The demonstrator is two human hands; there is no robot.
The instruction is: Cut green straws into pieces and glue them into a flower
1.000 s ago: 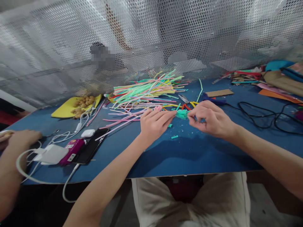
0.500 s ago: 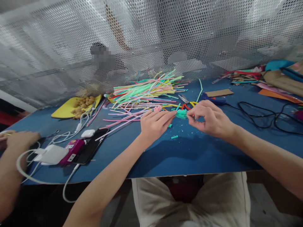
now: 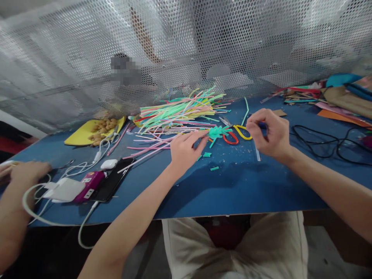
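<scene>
The right hand (image 3: 270, 133) is drawing away from the green bundle (image 3: 217, 132) since the earlier frame, now sitting well apart to its right and uncovering more of the scissors (image 3: 226, 121). The left hand (image 3: 187, 151) is holding the green bundle by its left end between thumb and fingers, its cut-looking tips fanning out above the blue counter (image 3: 232, 193). The right hand is curling its fingers inward, narrowly; whether anything is pinched in them, one cannot tell. The scissors are lying just behind the bundle, one handle red and one yellow, while a clear stick (image 3: 258, 155) is showing below the right hand. Small green scraps (image 3: 207, 154) are lying on the counter in front of the bundle. Behind the left hand, a heap of colored stems (image 3: 180, 110) is spreading toward the perforated metal screen (image 3: 174, 58). Farther left, a black phone (image 3: 112, 182) is resting beside a magenta power strip (image 3: 90, 186), and another person's hand (image 3: 30, 170) is resting near white cables (image 3: 78, 167). A black cord (image 3: 315, 145) is looping at the right.
</scene>
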